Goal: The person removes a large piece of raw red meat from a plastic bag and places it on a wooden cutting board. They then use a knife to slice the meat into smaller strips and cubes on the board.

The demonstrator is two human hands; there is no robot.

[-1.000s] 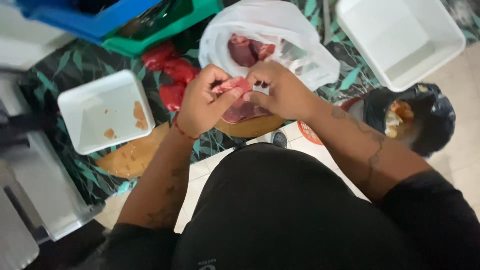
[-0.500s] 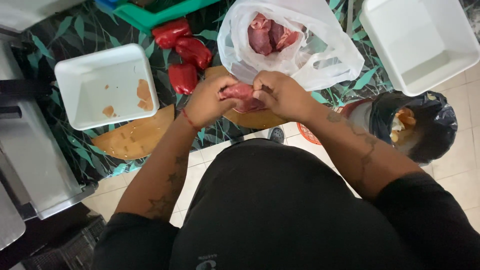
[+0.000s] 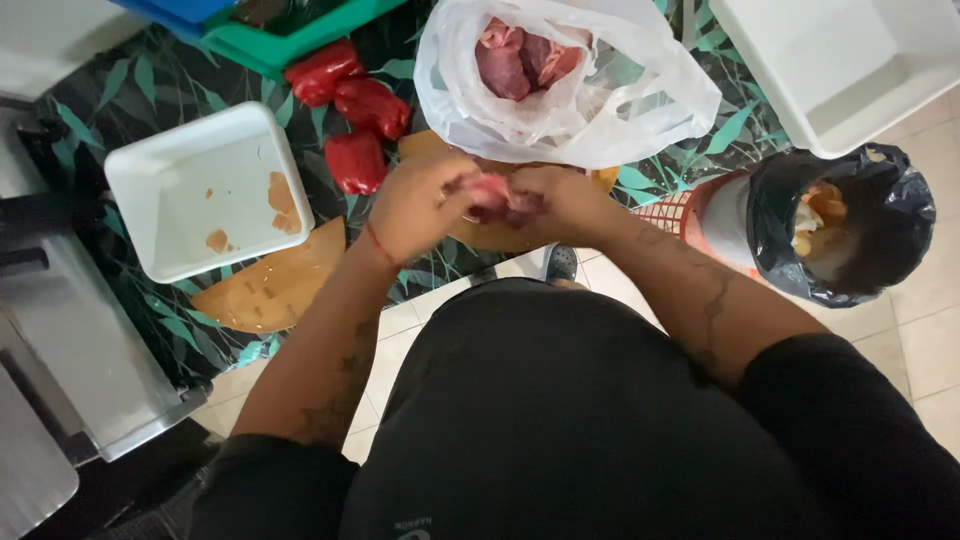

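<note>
Both hands meet over the near edge of the tabletop (image 3: pixel 130 100), which has a dark leaf-print cover: left hand (image 3: pixel 415 205) and right hand (image 3: pixel 565 200) are each closed on one small red piece of raw meat (image 3: pixel 495 197), held between them above a round wooden cutting board (image 3: pixel 500 238). Just behind sits a white plastic bag (image 3: pixel 600 110) with more raw meat inside. Three red meat chunks (image 3: pixel 355 105) lie left of the bag. Further left is a white square tray (image 3: pixel 205 190), with a second wooden board (image 3: pixel 275 285) under its near side. Black-lined bin (image 3: pixel 840 225) stands on the floor to the right.
</note>
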